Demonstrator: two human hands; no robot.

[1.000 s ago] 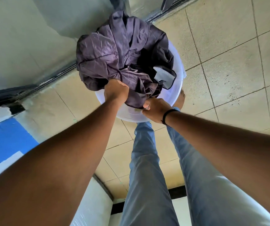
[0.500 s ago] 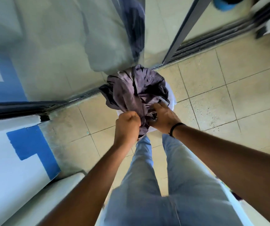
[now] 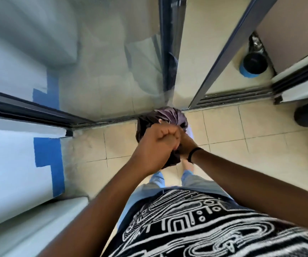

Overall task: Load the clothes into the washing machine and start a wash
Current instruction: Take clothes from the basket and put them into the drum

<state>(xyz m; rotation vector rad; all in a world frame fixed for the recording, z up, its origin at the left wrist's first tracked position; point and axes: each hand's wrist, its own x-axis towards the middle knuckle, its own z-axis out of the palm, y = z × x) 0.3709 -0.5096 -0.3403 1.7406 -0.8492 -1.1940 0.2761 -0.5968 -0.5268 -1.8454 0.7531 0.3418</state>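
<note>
We note the tiled floor (image 3: 223, 127) and the glass sliding door (image 3: 112, 71) ahead in its dark track. Against the door's base sits a white tub (image 3: 189, 131), only a sliver of its rim showing. Over it hangs a bundle of dark purple clothes (image 3: 169, 114), lifted close in front of the person. The left hand (image 3: 156, 143) is clenched in a fist around the cloth. The right hand (image 3: 185, 143), largely hidden behind the left, grips the same bundle; a black wristband (image 3: 193, 154) circles its wrist.
</note>
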